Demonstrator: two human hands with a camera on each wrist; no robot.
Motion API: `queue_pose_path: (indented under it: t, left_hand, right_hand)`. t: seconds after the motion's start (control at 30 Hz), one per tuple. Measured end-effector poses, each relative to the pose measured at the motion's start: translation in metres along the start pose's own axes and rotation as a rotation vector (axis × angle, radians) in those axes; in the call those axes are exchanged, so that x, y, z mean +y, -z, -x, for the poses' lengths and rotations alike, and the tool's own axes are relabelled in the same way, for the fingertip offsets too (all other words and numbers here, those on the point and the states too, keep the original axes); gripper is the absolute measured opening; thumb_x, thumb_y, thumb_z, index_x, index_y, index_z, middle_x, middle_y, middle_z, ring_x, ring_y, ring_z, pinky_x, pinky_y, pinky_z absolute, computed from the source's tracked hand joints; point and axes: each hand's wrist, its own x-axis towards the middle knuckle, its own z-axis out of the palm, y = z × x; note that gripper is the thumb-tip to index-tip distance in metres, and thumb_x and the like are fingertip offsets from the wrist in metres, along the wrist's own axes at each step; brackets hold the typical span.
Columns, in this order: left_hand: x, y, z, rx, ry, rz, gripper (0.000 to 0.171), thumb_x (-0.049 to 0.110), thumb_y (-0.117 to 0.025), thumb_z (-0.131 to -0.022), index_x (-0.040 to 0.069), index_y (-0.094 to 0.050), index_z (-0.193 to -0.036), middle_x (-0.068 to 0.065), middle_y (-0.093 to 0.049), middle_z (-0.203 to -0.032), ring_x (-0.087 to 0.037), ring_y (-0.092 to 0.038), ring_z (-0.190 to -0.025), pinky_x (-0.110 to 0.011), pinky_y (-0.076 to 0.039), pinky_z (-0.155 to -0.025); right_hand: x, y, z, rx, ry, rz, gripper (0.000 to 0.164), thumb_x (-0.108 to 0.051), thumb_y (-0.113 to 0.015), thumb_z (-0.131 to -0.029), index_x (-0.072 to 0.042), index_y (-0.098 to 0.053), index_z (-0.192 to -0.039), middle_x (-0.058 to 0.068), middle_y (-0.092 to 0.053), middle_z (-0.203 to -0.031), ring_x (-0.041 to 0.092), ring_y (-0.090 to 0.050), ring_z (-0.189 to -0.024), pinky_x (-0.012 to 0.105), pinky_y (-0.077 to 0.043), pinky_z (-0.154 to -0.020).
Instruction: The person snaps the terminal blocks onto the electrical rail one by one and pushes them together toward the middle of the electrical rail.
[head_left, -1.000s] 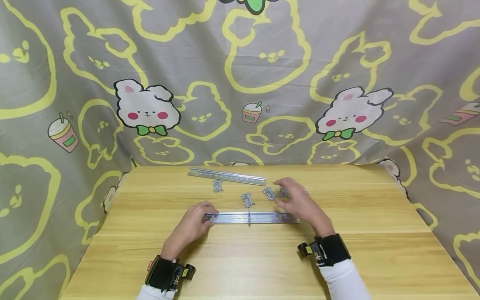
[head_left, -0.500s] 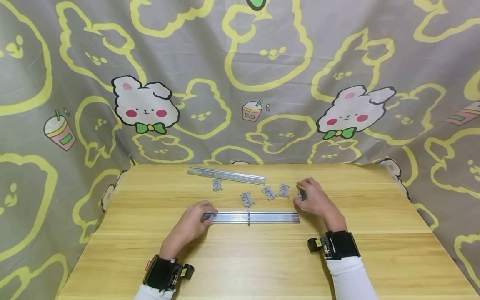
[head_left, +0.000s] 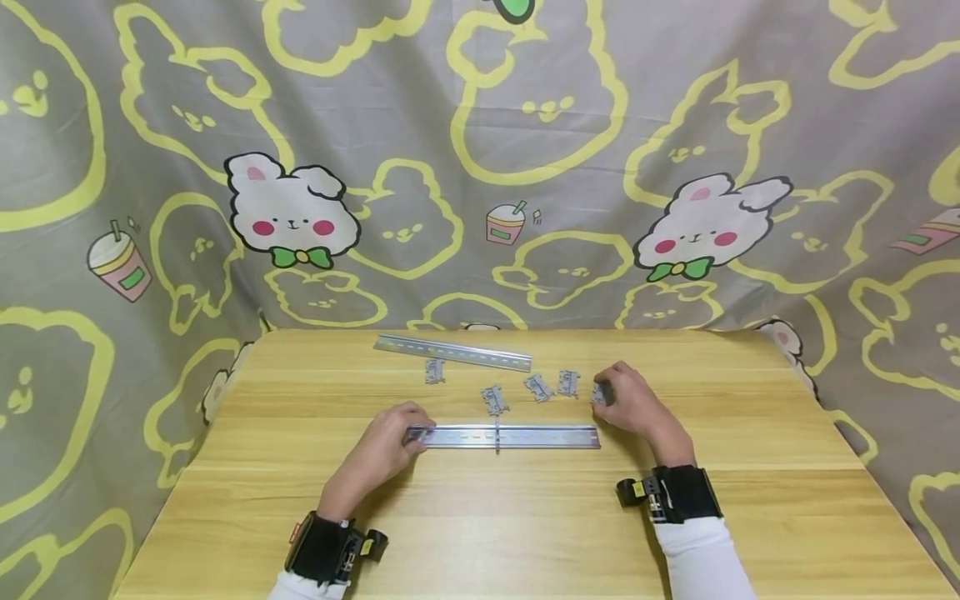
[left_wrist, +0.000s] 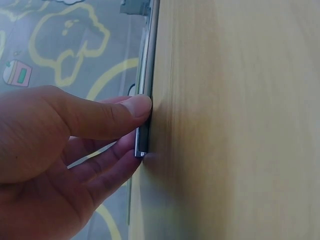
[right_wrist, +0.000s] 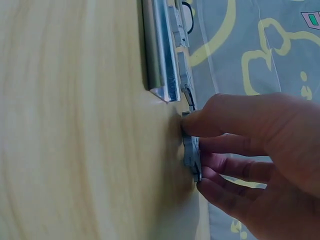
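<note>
A slotted metal DIN rail (head_left: 547, 436) lies across the middle of the table, with one thin grey terminal block (head_left: 498, 436) standing on it near mid-length. My left hand (head_left: 378, 450) grips the rail's left end; in the left wrist view its thumb presses the rail edge (left_wrist: 145, 127) and the fingers curl underneath. To the right of the rail, my right hand (head_left: 637, 408) pinches another grey terminal block (right_wrist: 190, 150) between thumb and fingertips, close to the tabletop. Part of that block is hidden behind the thumb.
A second DIN rail (head_left: 453, 352) lies at a slant at the back. Loose grey terminal blocks lie between the rails: one at the left (head_left: 434, 372), one nearer (head_left: 493, 400), and two towards the right, a tilted block (head_left: 537, 387) and its neighbour (head_left: 568, 383). A patterned curtain (head_left: 420, 208) hangs behind the table.
My right hand has moved right, from over the loose blocks to the rightmost terminal block, and now pinches it. My left hand has stayed on the rail's end.
</note>
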Motion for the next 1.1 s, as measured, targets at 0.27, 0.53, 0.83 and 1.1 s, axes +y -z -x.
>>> queue_pose_path:
  t: [0.27, 0.53, 0.83, 1.1]
  left_hand:
    - [0.0, -0.001, 0.001, 0.001, -0.007, 0.002, 0.027, -0.005, -0.08, -0.074, 0.007, -0.077, -0.099, -0.004, -0.069, -0.101, -0.023, -0.065, -0.093, -0.037, -0.059, -0.082]
    - [0.0, 0.0, 0.0, 0.004, -0.014, 0.005, 0.027, -0.004, -0.08, -0.073, 0.005, -0.076, -0.098, -0.004, -0.069, -0.101, -0.023, -0.065, -0.092, -0.038, -0.059, -0.081]
    - [-0.001, 0.001, 0.002, 0.006, -0.009, 0.017, 0.027, -0.005, -0.079, -0.073, 0.005, -0.076, -0.098, -0.005, -0.069, -0.1, -0.024, -0.065, -0.091, -0.038, -0.059, -0.08]
    - [-0.002, -0.001, 0.002, 0.011, -0.019, 0.017, 0.027, -0.006, -0.079, -0.073, 0.005, -0.076, -0.098, -0.005, -0.068, -0.1, -0.023, -0.065, -0.091, -0.037, -0.059, -0.08]
  right_hand:
    - [-0.002, 0.011, 0.01, 0.02, 0.006, -0.003, 0.051, -0.011, -0.077, -0.075, 0.013, -0.061, -0.117, 0.019, -0.059, -0.102, 0.031, -0.057, -0.09, 0.048, -0.055, -0.08]
    - [-0.008, 0.023, 0.027, -0.042, 0.002, -0.065, 0.049, -0.014, -0.077, -0.077, 0.009, -0.063, -0.118, 0.014, -0.06, -0.105, 0.03, -0.059, -0.094, 0.046, -0.056, -0.08]
    - [-0.01, 0.023, 0.036, -0.143, 0.025, -0.207, 0.045, -0.004, -0.077, -0.071, 0.004, -0.064, -0.113, 0.013, -0.065, -0.106, 0.031, -0.061, -0.099, 0.051, -0.054, -0.088]
    - [-0.008, 0.03, 0.043, -0.21, 0.066, -0.299, 0.041, 0.002, -0.075, -0.07, 0.001, -0.061, -0.109, 0.013, -0.065, -0.11, 0.031, -0.061, -0.106, 0.045, -0.055, -0.089]
